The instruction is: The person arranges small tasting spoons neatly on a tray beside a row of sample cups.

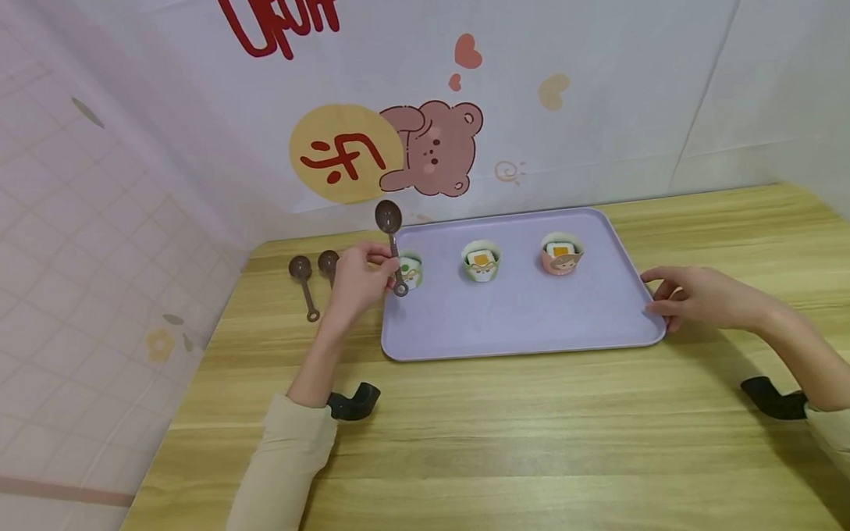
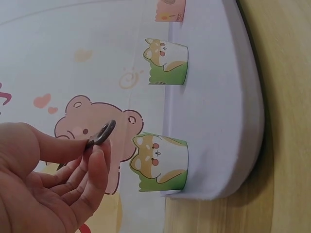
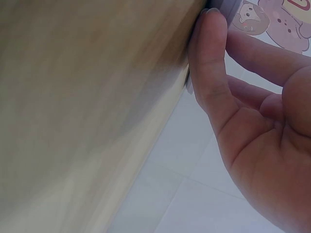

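Observation:
My left hand (image 1: 362,279) pinches the handle of a brown measuring spoon (image 1: 388,217), bowl upward, above the left edge of a lavender tray (image 1: 518,317). In the left wrist view, the ring end of the spoon (image 2: 109,130) shows past the fingertips. Close by, a green paper cup (image 1: 410,280) holds a white piece with green on it. Two more brown spoons, the left spoon (image 1: 301,268) and a partly hidden spoon (image 1: 328,261), lie left of the tray. My right hand (image 1: 710,296) touches the tray's right edge with thumb and index finger.
On the tray stand a green dog-patterned cup (image 1: 482,271) and a pink cup (image 1: 561,262), each with a white block marked orange. Two black curved pieces, a left piece (image 1: 355,402) and a right piece (image 1: 772,398), show beside the wrists. A printed cloth (image 1: 576,151) backs the table (image 1: 516,450).

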The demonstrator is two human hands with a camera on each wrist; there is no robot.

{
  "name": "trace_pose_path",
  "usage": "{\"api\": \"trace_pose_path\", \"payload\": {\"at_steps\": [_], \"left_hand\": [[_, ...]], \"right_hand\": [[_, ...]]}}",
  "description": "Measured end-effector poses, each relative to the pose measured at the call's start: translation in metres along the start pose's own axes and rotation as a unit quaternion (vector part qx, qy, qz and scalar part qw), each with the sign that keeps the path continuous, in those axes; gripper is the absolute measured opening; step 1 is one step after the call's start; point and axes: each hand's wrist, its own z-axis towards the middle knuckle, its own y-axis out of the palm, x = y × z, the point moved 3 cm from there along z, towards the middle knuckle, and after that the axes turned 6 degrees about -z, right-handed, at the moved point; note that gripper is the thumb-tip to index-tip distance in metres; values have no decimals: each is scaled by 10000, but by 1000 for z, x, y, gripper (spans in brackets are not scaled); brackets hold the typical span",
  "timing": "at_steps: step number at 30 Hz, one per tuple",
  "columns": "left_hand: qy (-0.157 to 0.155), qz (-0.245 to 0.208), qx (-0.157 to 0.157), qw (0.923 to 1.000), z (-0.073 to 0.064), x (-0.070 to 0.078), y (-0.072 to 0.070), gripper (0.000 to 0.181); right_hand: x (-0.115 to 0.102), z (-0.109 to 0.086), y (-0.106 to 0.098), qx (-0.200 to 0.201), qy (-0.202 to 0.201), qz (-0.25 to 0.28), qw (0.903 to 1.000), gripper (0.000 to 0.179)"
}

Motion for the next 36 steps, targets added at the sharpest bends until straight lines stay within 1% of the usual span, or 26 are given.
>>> {"api": "trace_pose_path", "payload": {"at_steps": [5, 11, 22, 28, 32, 36], "left_hand": [[-73, 111, -50, 9999, 0, 2, 2, 19], [-123, -6, -224, 9997, -1, 5, 6, 19], [-229, 169, -376, 9989, -2, 10, 14, 22], [-156, 198, -434, 9987, 0, 10, 18, 23], [-69, 38, -473, 9988, 2, 11, 23, 22], [0, -106, -399, 9991, 1, 11, 27, 21]], "right_hand": [[0, 0, 0, 5, -5, -26, 10000, 52], [-1, -1, -1, 12, 13, -93, 10000, 53], [0, -1, 0, -17, 12, 42, 10000, 52], [0, -1, 0, 25, 24, -29, 10000, 52], [0, -1, 0, 42, 19, -1, 10000, 52], [0, -1, 0, 32, 11, 43, 10000, 52]]}}
